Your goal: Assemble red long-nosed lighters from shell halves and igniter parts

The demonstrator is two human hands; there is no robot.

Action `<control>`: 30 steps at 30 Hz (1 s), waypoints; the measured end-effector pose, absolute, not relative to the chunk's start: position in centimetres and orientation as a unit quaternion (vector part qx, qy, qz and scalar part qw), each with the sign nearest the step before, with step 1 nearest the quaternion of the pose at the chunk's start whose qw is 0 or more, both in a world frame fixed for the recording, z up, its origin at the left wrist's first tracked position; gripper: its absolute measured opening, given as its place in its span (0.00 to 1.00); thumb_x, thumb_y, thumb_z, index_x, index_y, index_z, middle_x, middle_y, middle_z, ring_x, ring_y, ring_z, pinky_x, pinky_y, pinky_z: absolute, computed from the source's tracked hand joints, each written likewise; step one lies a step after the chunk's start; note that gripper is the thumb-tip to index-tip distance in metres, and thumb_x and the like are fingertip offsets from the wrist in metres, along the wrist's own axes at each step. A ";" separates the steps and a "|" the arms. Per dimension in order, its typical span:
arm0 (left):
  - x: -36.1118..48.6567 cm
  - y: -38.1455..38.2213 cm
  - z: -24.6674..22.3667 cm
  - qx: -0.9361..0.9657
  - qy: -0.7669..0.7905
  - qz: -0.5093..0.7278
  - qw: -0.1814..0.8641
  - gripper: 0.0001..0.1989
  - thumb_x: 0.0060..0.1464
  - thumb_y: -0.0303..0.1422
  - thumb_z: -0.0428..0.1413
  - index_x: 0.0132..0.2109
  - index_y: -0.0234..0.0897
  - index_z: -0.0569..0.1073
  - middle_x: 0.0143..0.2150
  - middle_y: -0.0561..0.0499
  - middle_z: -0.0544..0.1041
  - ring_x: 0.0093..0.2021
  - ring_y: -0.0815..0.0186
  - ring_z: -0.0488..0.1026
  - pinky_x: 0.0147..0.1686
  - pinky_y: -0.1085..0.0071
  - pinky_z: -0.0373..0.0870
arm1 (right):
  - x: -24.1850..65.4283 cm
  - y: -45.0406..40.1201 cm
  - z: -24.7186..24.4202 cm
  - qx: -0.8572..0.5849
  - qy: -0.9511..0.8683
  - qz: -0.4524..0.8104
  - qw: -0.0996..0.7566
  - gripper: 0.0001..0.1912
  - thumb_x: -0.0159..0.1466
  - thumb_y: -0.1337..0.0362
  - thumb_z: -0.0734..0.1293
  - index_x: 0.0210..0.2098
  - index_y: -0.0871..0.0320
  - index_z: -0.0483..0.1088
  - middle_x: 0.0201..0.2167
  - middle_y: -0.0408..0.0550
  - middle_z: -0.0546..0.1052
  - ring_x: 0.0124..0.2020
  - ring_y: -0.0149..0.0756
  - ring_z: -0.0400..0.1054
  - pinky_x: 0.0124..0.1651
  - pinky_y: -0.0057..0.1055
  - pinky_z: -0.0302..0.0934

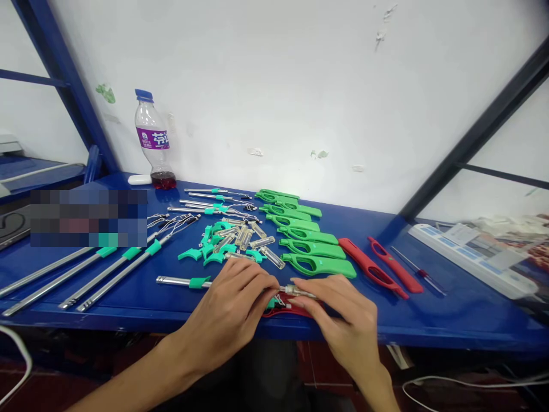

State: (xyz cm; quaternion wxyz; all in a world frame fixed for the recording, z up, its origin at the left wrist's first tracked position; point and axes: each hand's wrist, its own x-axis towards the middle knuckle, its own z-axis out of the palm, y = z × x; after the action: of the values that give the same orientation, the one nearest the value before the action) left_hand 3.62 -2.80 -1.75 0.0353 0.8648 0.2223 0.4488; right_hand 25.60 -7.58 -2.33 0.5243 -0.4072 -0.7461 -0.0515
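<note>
My right hand (pixel 343 309) pinches a small clear plastic piece (pixel 295 290) between thumb and fingers, over the front of the table. Closed beside it, my left hand (pixel 240 297) has its fingertips at the left end of that piece; what exactly they grip is hidden. A metal rod (pixel 174 280) with a teal clip (pixel 199 282) sticks out to the left from under my left hand. Below the fingers a red casing (pixel 295 310) lies at the table's front edge, partly covered by my hands, with thin wires and a teal part near it.
Clear pieces (pixel 272 257) and teal triggers (pixel 213 258) lie mid-table, green casings (pixel 321 266) behind. Red casings (pixel 373 269), a screwdriver (pixel 424 274) and a power strip (pixel 472 260) are right. Rods (pixel 120 277) and a bottle (pixel 152 134) stand or lie left.
</note>
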 end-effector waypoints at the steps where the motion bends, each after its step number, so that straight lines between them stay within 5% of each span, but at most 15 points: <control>1: 3.6 -2.8 -1.8 0.866 0.221 0.448 0.033 0.06 0.72 0.22 0.55 0.47 0.37 0.74 0.41 0.50 0.79 0.43 0.61 0.72 0.48 0.61 0.67 | 25.6 -7.6 -2.3 -0.406 -0.748 -0.051 0.523 0.09 0.71 0.68 0.75 0.49 0.51 0.83 0.39 0.44 0.88 0.35 0.38 0.82 0.40 0.37 0.71; 30: 3.7 -2.8 -2.0 0.874 0.217 0.435 -0.016 0.06 0.71 0.20 0.55 0.48 0.33 0.75 0.41 0.48 0.79 0.43 0.59 0.71 0.50 0.59 0.67 | 25.8 -7.6 -2.4 -0.396 -0.766 -0.046 0.504 0.12 0.69 0.72 0.76 0.50 0.55 0.83 0.39 0.44 0.87 0.37 0.35 0.78 0.42 0.35 0.68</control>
State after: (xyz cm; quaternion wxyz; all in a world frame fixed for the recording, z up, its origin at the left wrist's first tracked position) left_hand 3.70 -2.82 -2.04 -0.0165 0.8739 0.2172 0.4346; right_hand 25.77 -7.64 -2.39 0.5043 -0.3955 -0.7662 -0.0460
